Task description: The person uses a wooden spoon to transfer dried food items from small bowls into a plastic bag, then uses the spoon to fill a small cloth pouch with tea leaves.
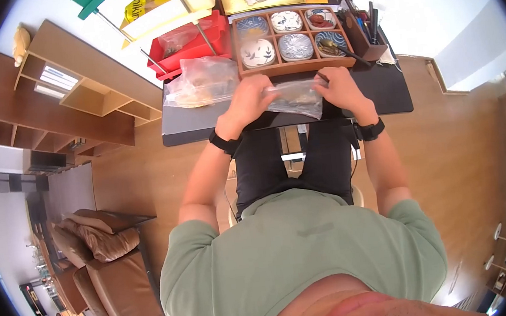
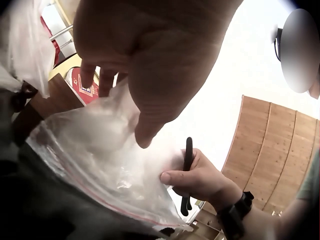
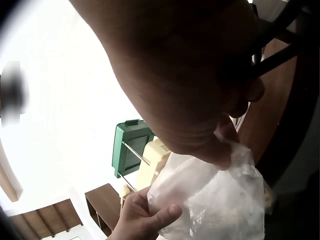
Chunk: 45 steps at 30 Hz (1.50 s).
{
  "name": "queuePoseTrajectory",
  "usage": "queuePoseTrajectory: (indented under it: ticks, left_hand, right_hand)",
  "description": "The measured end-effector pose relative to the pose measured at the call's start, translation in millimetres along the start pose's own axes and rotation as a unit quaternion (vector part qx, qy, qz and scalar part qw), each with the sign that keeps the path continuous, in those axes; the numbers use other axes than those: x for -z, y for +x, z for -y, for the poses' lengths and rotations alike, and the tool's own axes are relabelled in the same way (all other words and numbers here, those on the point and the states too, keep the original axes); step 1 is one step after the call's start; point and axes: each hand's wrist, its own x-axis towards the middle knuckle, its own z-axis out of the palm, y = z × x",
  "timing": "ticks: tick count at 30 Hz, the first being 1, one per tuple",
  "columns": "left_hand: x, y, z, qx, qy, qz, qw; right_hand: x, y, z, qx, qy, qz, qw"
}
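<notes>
A clear zip bag lies between the two hands at the near side of the black table. The left hand pinches its left part between thumb and fingers, which the left wrist view shows around the bag. On the other side, the right hand pinches the bag's right part. That hand also holds a black-handled tool, whose kind I cannot tell. In the right wrist view the bag hangs between the right thumb and the left hand. Its contents are unclear.
Beyond the hands stands a wooden tray with several small patterned dishes. More plastic bags lie at left, before a red bin. A pen holder stands at right; the table's near edge is close to the lap.
</notes>
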Motion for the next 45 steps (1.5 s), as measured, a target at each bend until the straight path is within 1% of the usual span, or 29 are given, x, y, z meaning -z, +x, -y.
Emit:
queuePoseTrajectory:
  ticks: [1,2,4,5,8,9,10,11,13,15,16,18,19,21,22,23,25,26,27,29,30,31,32,35,36,38,39,41,45]
  left_hand:
    - [0.5,-4.7,0.3,0.088,-0.016,0.044,0.995]
    - [-0.8,-7.6,2.5,0.094,-0.012,0.04,0.995]
    - [-0.8,-8.4,9.7,0.059,-0.055,-0.033,0.996]
    - [1.3,-7.5,11.6,0.066,-0.046,-0.039,0.996]
    - [17.4,-7.6,10.4,0.083,-0.076,-0.054,0.992]
    - [25.5,-7.7,8.6,0.059,-0.033,-0.083,0.994]
    - [37.9,-6.8,8.3,0.035,0.015,-0.116,0.993]
    - [51.0,-4.3,16.9,0.034,0.021,-0.12,0.992]
    - [92.5,-4.8,45.2,0.09,0.064,-0.194,0.975]
    - [133.5,-7.9,68.4,0.191,0.12,-0.202,0.953]
    - [149.2,-13.0,70.3,0.188,0.12,-0.199,0.954]
    - [168.5,-9.8,71.8,0.301,0.103,-0.09,0.944]
    - [166.8,-10.7,69.5,0.294,0.103,-0.088,0.946]
    - [157.4,-23.4,64.4,0.111,0.09,0.007,0.99]
    - [148.0,-31.2,67.3,0.062,0.157,0.06,0.984]
    - [138.2,-38.8,66.3,0.061,0.156,0.06,0.984]
    - [121.9,-49.9,64.3,0.097,0.35,0.083,0.928]
    - [121.3,-49.0,65.1,0.082,0.315,0.06,0.944]
    - [119.5,-51.8,76.8,0.082,0.309,0.065,0.945]
    - [115.8,-57.4,110.6,0.077,0.271,0.03,0.959]
    - [117.5,-55.3,113.9,0.069,0.247,0.003,0.967]
    - [123.2,-48.8,100.1,0.103,0.215,0.015,0.971]
    - [121.0,-48.0,108.7,0.051,0.173,-0.029,0.983]
    - [126.5,-44.1,115.1,0.089,0.108,-0.051,0.989]
    - [127.1,-41.5,120.4,0.085,0.103,-0.049,0.99]
    - [127.9,-41.2,126.2,0.17,0.018,-0.107,0.979]
    - [128.2,-40.2,132.1,0.177,0.022,-0.111,0.978]
    - [137.0,-35.8,137.0,0.13,0.004,-0.122,0.984]
    - [149.1,-26.5,138.9,0.229,-0.027,-0.161,0.96]
  right_hand:
    - [2.6,1.3,2.1,0.006,0.002,0.003,1.0]
    - [3.9,1.8,3.8,0.002,0.022,-0.007,1.0]
    - [5.2,4.7,10.5,0.004,0.054,-0.012,0.998]
    - [5.4,5.5,16.9,0.015,0.059,-0.007,0.998]
    - [-0.2,8.2,27.2,-0.024,0.02,0.014,0.999]
    - [-4.2,6.7,27.9,-0.018,0.022,0.019,0.999]
    - [-8.0,9.9,30.3,-0.016,0.0,0.015,1.0]
    - [-8.7,11.0,30.0,-0.02,-0.024,0.006,0.999]
    - [-9.9,9.5,27.8,-0.007,-0.019,0.002,1.0]
    - [-9.1,8.8,29.8,0.001,-0.014,-0.002,1.0]
    - [-6.4,8.4,33.7,-0.017,0.001,0.02,1.0]
    - [-2.8,5.7,37.2,-0.041,0.013,0.031,0.999]
    - [-3.6,3.3,39.1,-0.019,0.024,0.012,0.999]
    - [-4.5,6.4,34.9,0.003,0.031,-0.017,0.999]
    - [-7.9,6.5,29.8,0.007,0.052,-0.016,0.998]
    - [-11.8,5.0,25.6,0.011,0.073,-0.011,0.997]
    - [-13.1,4.9,22.0,0.013,0.088,-0.028,0.996]
    - [-11.3,5.1,20.8,0.036,0.075,-0.038,0.996]
    - [-10.1,4.2,18.9,0.056,0.062,-0.047,0.995]
    - [-10.4,5.4,12.9,0.036,0.047,-0.038,0.997]
    - [-11.0,5.3,13.1,0.049,0.052,-0.049,0.996]
    - [-10.0,5.1,13.4,0.064,0.054,-0.062,0.995]
    - [-9.5,3.2,13.5,0.049,0.047,-0.066,0.996]
    - [-12.1,1.4,13.1,0.036,0.051,-0.059,0.996]
    - [-13.1,1.1,12.4,0.028,0.054,-0.05,0.997]
    - [-15.7,-0.8,7.9,0.027,0.064,-0.047,0.996]
    - [-15.4,-1.5,7.0,0.032,0.068,-0.04,0.996]
    - [-16.2,-0.2,8.9,0.002,0.076,-0.047,0.996]
    - [-10.8,1.4,15.7,-0.002,0.063,-0.033,0.997]
